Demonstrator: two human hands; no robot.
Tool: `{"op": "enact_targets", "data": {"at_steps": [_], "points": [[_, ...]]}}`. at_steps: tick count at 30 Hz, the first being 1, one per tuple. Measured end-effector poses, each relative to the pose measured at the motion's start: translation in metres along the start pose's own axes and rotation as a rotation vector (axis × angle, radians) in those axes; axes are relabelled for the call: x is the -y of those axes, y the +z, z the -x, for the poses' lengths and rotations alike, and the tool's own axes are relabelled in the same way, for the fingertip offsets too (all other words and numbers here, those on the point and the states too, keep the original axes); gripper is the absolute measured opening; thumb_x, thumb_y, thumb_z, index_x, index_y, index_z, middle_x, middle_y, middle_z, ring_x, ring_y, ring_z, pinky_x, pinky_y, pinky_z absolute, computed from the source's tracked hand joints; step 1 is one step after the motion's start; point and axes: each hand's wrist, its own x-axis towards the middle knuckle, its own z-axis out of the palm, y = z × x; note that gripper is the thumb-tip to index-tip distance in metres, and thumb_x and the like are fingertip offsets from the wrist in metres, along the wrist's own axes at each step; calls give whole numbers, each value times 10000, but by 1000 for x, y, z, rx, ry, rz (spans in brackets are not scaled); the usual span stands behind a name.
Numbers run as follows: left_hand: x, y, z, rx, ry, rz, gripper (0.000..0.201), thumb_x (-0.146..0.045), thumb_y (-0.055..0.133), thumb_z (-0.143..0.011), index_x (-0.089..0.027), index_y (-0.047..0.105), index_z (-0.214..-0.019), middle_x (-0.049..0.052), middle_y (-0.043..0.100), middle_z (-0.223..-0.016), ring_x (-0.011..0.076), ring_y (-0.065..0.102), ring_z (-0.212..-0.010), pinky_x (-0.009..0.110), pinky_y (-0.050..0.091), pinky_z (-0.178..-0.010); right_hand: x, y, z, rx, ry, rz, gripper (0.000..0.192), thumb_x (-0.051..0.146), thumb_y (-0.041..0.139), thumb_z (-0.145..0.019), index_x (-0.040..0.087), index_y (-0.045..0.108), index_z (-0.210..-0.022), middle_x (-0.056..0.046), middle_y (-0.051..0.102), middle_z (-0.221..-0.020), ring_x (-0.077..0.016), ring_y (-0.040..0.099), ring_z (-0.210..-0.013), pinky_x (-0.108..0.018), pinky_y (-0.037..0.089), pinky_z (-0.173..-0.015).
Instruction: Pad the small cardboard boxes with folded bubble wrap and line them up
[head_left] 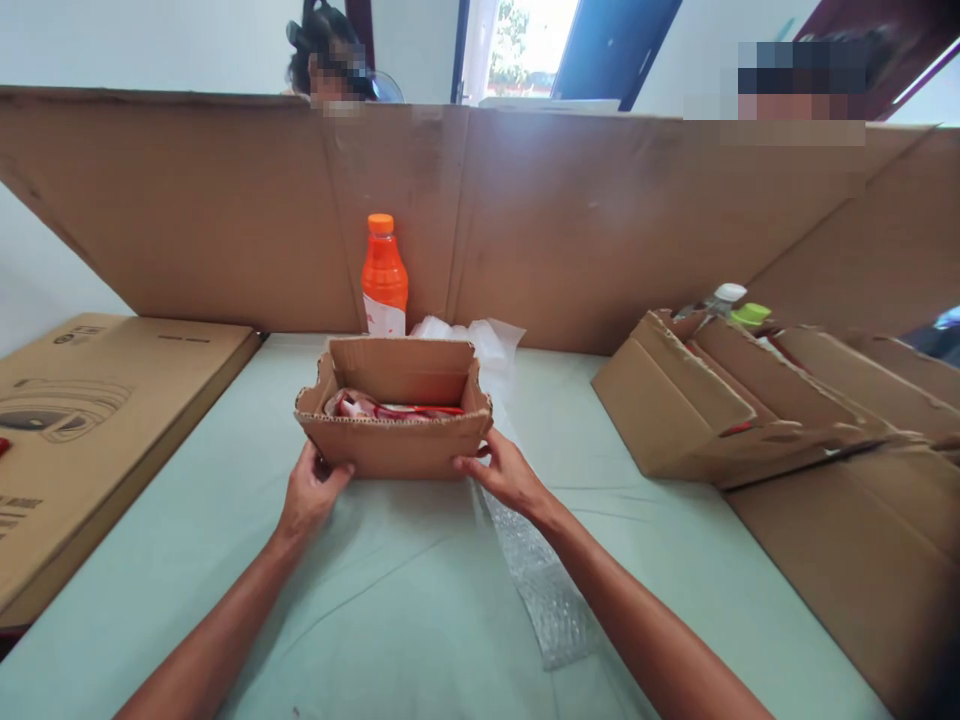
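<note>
- Nearest to me, my two forearms run forward and inward over the pale green table, and they end at the near wall of a small open cardboard box.
- My left hand cups the box's near left corner, thumb up against the front wall and fingers curled round underneath, so it grips the cardboard loosely.
- My right hand sits at the near right corner, fingers spread and pressed to the front wall, open rather than clenched, touching but not wrapped around.
- So the box lies straight ahead of me, between both hands, with its long axis running left to right across my view; neither hand is clearly the nearer one.
- Under my right wrist a strip of bubble wrap trails toward me and passes beneath the box's right side.
- Inside the box lie red and white packets, low against the floor of it.
- Just behind the box stands an orange bottle, upright, with crumpled clear plastic beside it.
- Farthest off, a tall cardboard sheet walls off the table's back edge.
</note>
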Motion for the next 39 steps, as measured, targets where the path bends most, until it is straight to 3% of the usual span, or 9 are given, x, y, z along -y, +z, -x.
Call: {"op": "enact_targets", "data": {"at_steps": [4,8,12,16,19,23,30,34,39], "points": [[-1,6,-29,-12,11,-4,530,-391,750,-622,-166,571,-1068,48,670,-971,235,646,-938,335,534,-820,-3,8,-31,-21,10,-58,560,386,659,-830,171,570,-1340,-123,692,-1242,-236,683,-972,-336,571,-744],[5,1,-27,10,-8,0,610,-406,737,-644,-160,552,-1170,93,660,-1109,265,631,-1082,392,508,-958,-1,-12,-15,-78,33,-27,518,340,650,-840,199,588,-1334,-124,648,-1343,-261,654,-1134,-384,572,-865],[14,-17,21,-33,-92,-16,783,-387,749,-706,-204,432,-1399,153,599,-1331,285,592,-1244,487,439,-1094,-10,-60,67,-56,50,208,392,287,575,-906,255,644,-1290,-89,687,-1291,-243,687,-1071,-426,579,-903],[19,-34,92,-4,-106,-154,631,-410,689,-799,-219,520,-1376,150,626,-1340,296,605,-1243,517,453,-1099,-19,-84,172,107,-63,465,519,138,503,-879,297,612,-1361,-64,626,-1406,-247,582,-1299,-489,485,-1080],[17,-24,136,97,-30,-331,461,-383,630,-848,-216,631,-1278,125,656,-1314,298,620,-1221,494,490,-1073,-21,-69,219,175,-104,608,622,88,516,-833,303,575,-1414,-71,563,-1481,-260,522,-1368,-493,478,-1082],[5,10,167,318,290,-405,350,-234,546,-893,-217,671,-1220,124,668,-1292,270,635,-1204,466,527,-1043,-12,-33,224,36,-160,654,417,78,507,-878,255,722,-1188,-109,684,-1309,-276,615,-1232,-472,530,-965],[-35,34,182,622,678,-386,723,-49,532,-841,-264,393,-1517,142,520,-1496,285,457,-1414,510,446,-1122,42,-11,209,167,-89,208,235,214,533,-969,247,726,-1098,-42,774,-971,-197,709,-885,-378,553,-845],[-43,40,197,674,447,-321,581,-140,569,-867,-237,494,-1434,87,719,-1114,215,667,-1034,374,556,-924,51,-6,210,185,90,-37,269,313,539,-975,251,714,-1170,-49,770,-1061,-203,722,-946,-331,582,-824],[-32,55,190,530,89,-392,493,-231,555,-874,-167,556,-1362,-3,667,-787,147,623,-692,264,509,-669,44,2,225,-344,13,186,246,250,547,-975,255,684,-1178,-81,742,-1105,-240,680,-1041,-406,541,-916]]}}
